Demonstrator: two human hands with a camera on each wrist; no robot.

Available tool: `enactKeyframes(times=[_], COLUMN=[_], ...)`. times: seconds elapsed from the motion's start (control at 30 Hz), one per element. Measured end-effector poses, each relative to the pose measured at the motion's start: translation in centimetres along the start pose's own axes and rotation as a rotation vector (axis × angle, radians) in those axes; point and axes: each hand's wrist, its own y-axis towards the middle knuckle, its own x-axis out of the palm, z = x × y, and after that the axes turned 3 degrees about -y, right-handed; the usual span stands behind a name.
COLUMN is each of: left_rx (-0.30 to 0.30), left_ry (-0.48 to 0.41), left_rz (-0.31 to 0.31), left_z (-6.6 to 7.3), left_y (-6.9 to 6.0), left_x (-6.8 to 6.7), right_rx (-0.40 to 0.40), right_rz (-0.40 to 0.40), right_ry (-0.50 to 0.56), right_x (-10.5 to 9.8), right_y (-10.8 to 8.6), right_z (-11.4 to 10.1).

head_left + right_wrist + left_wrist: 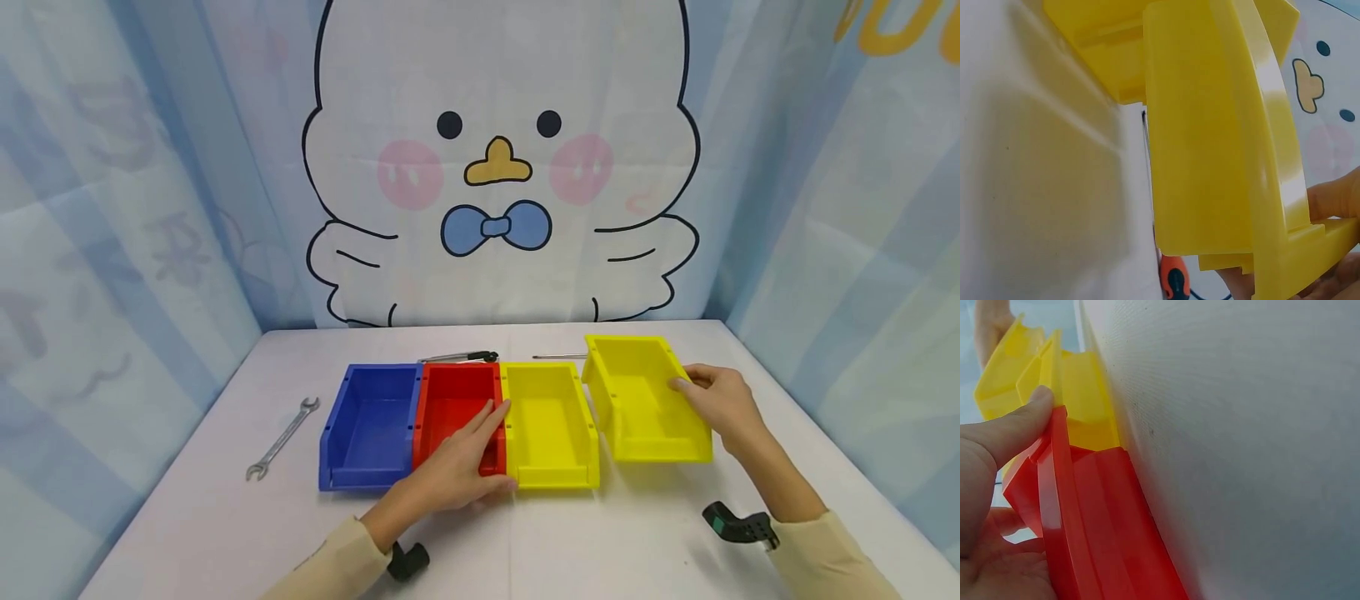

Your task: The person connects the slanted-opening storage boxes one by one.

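Observation:
Side by side on the table stand a blue bin (375,429), a red bin (457,392) and a yellow bin (543,417). My left hand (457,471) lies across the red bin, its extended fingers reaching the wall shared with the yellow one. In the left wrist view the thumb (1025,419) touches the front edge where red and yellow bins meet. A second yellow bin (645,400) is held off the table by my right hand (723,404), which grips its right side wall. The right wrist view shows the lifted bin (1204,137) close up, with some fingers hidden behind it.
An open-ended wrench (282,439) lies left of the blue bin. Behind the red bin is a tool with a black end (480,356), partly hidden. A thin metal shaft (558,357) lies behind the yellow bins; an orange-and-black handle (1174,278) shows in the right wrist view.

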Motion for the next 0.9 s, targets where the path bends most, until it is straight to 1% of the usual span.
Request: enactKeyframes(times=[0.33,0.67,0.9], left_rx=[-0.001,0.004,0.005], left_ry=[0.009,0.009,0.010], left_rz=[0.000,0.006,0.007], left_z=[0.1,-0.1,0.0], left_y=[0.0,-0.1,0.0], left_x=[-0.1,0.1,0.1], right_rx=[0.001,0.002,-0.011], right_rz=[-0.006,-0.008,0.023], right_ry=[0.003,-0.002,-0.013], right_x=[0.3,0.7,1.2], right_y=[0.0,0.1,-0.3], right_z=[-0.3,-0.1,0.0])
